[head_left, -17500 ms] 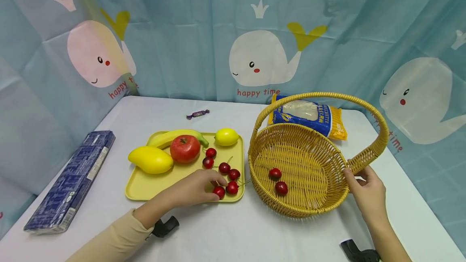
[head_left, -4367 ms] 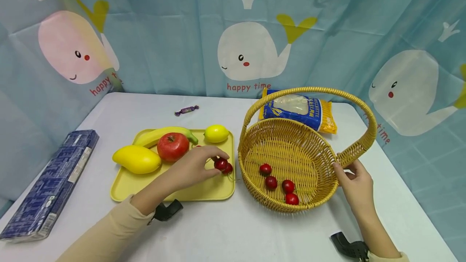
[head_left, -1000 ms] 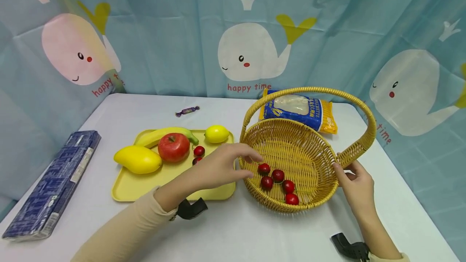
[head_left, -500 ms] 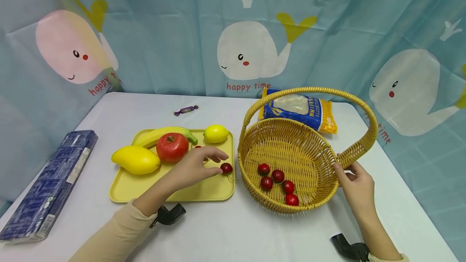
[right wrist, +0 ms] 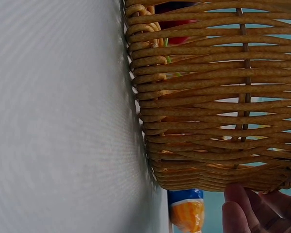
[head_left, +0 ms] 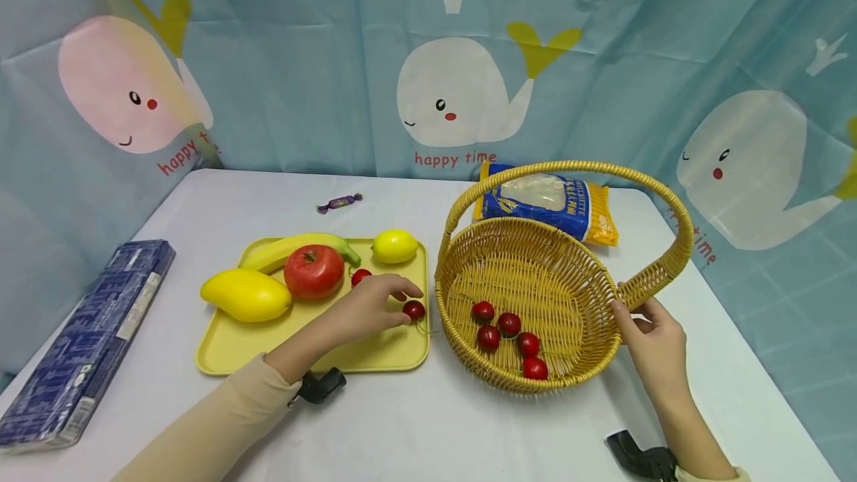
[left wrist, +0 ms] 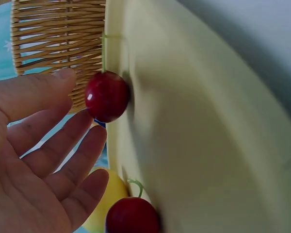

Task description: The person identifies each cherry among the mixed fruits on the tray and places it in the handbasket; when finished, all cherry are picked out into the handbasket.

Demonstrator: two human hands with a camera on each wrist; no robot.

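Observation:
My left hand point(head_left: 371, 307) hovers over the right side of the yellow tray point(head_left: 261, 344), thumb and fingers apart around a dark red cherry point(head_left: 414, 310). In the left wrist view the fingertips come right up to this cherry point(left wrist: 107, 97) without closing on it. A second cherry point(head_left: 360, 277) lies by the apple point(head_left: 314, 271), partly behind the hand. To the right stands a woven basket point(head_left: 535, 281) with several cherries point(head_left: 509, 324) on its floor. My right hand point(head_left: 655, 344) grips the basket's rim at the foot of its handle, thumb on top and fingers underneath.
A mango point(head_left: 245, 294), a banana point(head_left: 301, 248) and a lemon point(head_left: 394, 246) share the tray. Behind it lies a wrapped candy point(head_left: 339, 204). A blue noodle packet point(head_left: 542, 203) sits behind the basket, and a long blue package point(head_left: 87, 341) lies at the left.
Several cherries from the tray are now in the basket, more than in the oldest frame. Within the last second my left hand has moved from the basket's rim back left over the tray's cherry.

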